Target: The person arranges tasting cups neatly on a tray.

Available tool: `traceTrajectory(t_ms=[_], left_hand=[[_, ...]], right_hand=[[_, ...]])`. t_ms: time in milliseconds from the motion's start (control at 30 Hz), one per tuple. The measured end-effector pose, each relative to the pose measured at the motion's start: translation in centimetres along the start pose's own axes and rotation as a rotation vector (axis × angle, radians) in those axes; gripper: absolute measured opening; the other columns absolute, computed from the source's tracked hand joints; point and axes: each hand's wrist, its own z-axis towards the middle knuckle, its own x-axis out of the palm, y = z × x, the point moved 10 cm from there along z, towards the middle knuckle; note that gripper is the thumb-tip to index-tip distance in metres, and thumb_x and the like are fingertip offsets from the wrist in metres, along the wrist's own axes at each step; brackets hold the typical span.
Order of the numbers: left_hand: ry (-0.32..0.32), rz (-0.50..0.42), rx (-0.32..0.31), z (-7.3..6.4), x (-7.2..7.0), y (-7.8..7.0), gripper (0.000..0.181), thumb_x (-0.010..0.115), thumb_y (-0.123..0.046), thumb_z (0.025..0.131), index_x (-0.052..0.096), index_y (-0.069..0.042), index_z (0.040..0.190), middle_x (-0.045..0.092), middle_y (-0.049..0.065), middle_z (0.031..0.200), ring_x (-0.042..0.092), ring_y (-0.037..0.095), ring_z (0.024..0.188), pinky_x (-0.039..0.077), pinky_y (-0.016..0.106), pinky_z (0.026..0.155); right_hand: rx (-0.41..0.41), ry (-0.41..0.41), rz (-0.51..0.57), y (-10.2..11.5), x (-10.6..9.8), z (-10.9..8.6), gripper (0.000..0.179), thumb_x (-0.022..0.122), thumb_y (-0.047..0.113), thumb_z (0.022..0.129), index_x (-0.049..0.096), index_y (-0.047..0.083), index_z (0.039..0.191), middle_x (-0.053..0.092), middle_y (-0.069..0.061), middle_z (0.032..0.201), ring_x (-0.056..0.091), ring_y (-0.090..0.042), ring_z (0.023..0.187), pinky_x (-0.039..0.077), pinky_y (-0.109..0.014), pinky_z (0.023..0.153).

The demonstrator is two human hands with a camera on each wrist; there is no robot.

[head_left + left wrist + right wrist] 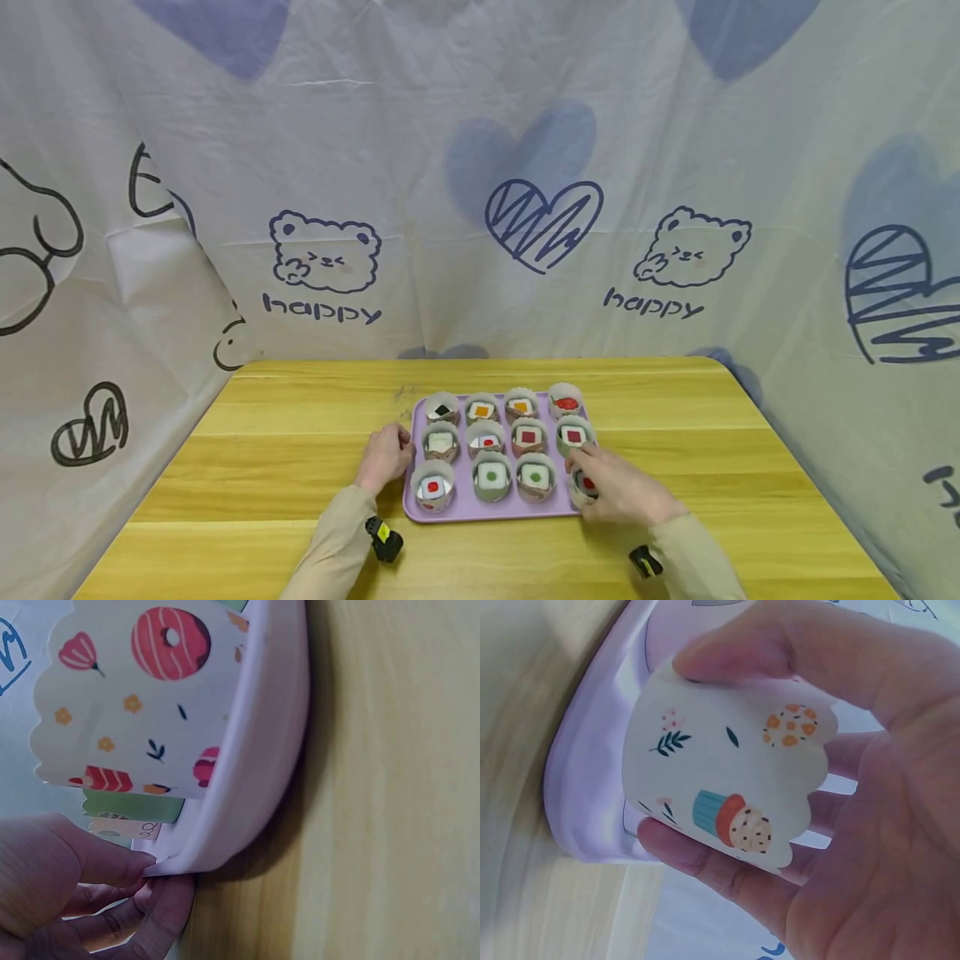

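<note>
A lilac tray (495, 517) bears rows of scalloped paper baking cups, each with a small piece inside, such as white squares with red, green or orange centres. My left hand (385, 458) pinches the tray's left rim between thumb and fingers, as the left wrist view shows, beside a cup printed with a doughnut (142, 697). At the front right corner, my right hand (626, 492) grips a white baking cup (705, 757) printed with a cupcake, thumb on one side and fingers round the other. Part of a dark and red piece (589, 482) shows inside that cup.
The tray lies on a light wooden table (262, 467). A white cloth (420, 250) with hearts and bears hangs behind the table and along its sides. A dark strapped device (385, 540) sits at my left wrist, another (645, 561) at my right.
</note>
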Motion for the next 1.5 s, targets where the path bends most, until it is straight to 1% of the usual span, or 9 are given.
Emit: traceTrajectory(t_ms=[100,233,500,633,800,967,1133,1367,1500], left_hand=[[-0.005,0.003,0.004,0.0,0.0,-0.1,0.011,0.061,-0.005,0.089,0.066,0.004,0.093,0.067,0.016,0.087,0.06,0.023,0.076,0.051,0.032,0.066],[-0.012,0.003,0.011,0.0,-0.1,-0.1,0.01,0.061,-0.005,0.089,0.065,0.004,0.092,0.067,0.016,0.086,0.06,0.022,0.075,0.051,0.031,0.065],[-0.009,-0.002,0.008,0.0,0.0,-0.1,0.011,0.061,-0.005,0.089,0.065,0.004,0.093,0.068,0.016,0.087,0.061,0.022,0.075,0.051,0.031,0.065],[-0.004,-0.007,0.004,0.0,0.0,-0.1,0.011,0.061,-0.005,0.09,0.065,0.004,0.094,0.068,0.016,0.087,0.061,0.022,0.075,0.05,0.03,0.064],[-0.009,-0.009,0.012,-0.1,0.0,-0.1,0.011,0.061,-0.004,0.09,0.065,0.005,0.094,0.068,0.016,0.086,0.061,0.022,0.074,0.05,0.03,0.064],[-0.011,-0.008,0.011,-0.1,-0.1,-0.1,0.011,0.061,-0.004,0.089,0.065,0.005,0.093,0.068,0.016,0.086,0.061,0.022,0.074,0.05,0.03,0.064],[-0.007,-0.01,0.003,-0.1,-0.1,-0.1,0.01,0.061,-0.004,0.089,0.065,0.004,0.093,0.067,0.015,0.085,0.06,0.021,0.074,0.05,0.029,0.063],[-0.006,-0.022,0.0,-0.2,-0.2,-0.1,0.01,0.061,-0.004,0.089,0.065,0.005,0.093,0.067,0.016,0.085,0.061,0.022,0.074,0.05,0.029,0.064],[-0.001,-0.023,-0.007,-0.3,-0.2,-0.2,0.011,0.061,-0.004,0.089,0.065,0.005,0.094,0.067,0.016,0.087,0.061,0.022,0.075,0.051,0.03,0.065]], right_hand=[[0.03,0.002,0.007,-0.3,0.0,0.2,0.069,0.081,0.01,0.072,0.054,0.002,0.135,0.045,-0.032,0.148,0.047,-0.048,0.135,0.039,-0.062,0.112],[0.02,-0.015,0.001,-0.4,-0.1,0.5,0.071,0.081,0.01,0.074,0.052,-0.001,0.138,0.045,-0.033,0.148,0.047,-0.049,0.135,0.038,-0.063,0.113],[-0.02,-0.048,-0.006,-0.4,-0.3,1.2,0.057,0.082,0.008,0.071,0.059,0.004,0.122,0.054,-0.029,0.139,0.056,-0.046,0.123,0.045,-0.061,0.106],[-0.022,-0.053,-0.017,-0.5,-0.3,1.4,0.053,0.081,0.008,0.07,0.06,0.005,0.119,0.055,-0.029,0.138,0.057,-0.045,0.122,0.046,-0.06,0.105],[-0.017,-0.057,-0.023,-0.5,-0.3,1.5,0.054,0.081,0.008,0.071,0.06,0.003,0.121,0.054,-0.029,0.139,0.055,-0.047,0.124,0.044,-0.061,0.107],[-0.018,-0.062,-0.038,-0.4,-0.4,1.7,0.05,0.08,0.009,0.072,0.061,0.006,0.117,0.058,-0.022,0.132,0.059,-0.042,0.118,0.048,-0.058,0.104],[-0.008,-0.058,-0.03,-0.6,-0.3,1.7,0.048,0.081,0.009,0.071,0.061,0.007,0.115,0.059,-0.019,0.129,0.06,-0.038,0.113,0.049,-0.057,0.101],[-0.081,-0.115,-0.084,-0.1,-0.6,1.7,0.036,0.077,0.01,0.075,0.059,0.009,0.107,0.059,-0.008,0.109,0.058,-0.023,0.093,0.053,-0.046,0.086],[-0.1,-0.127,-0.089,0.1,-0.7,1.6,0.036,0.077,0.009,0.074,0.059,0.009,0.105,0.058,-0.006,0.106,0.057,-0.021,0.09,0.053,-0.045,0.083]])
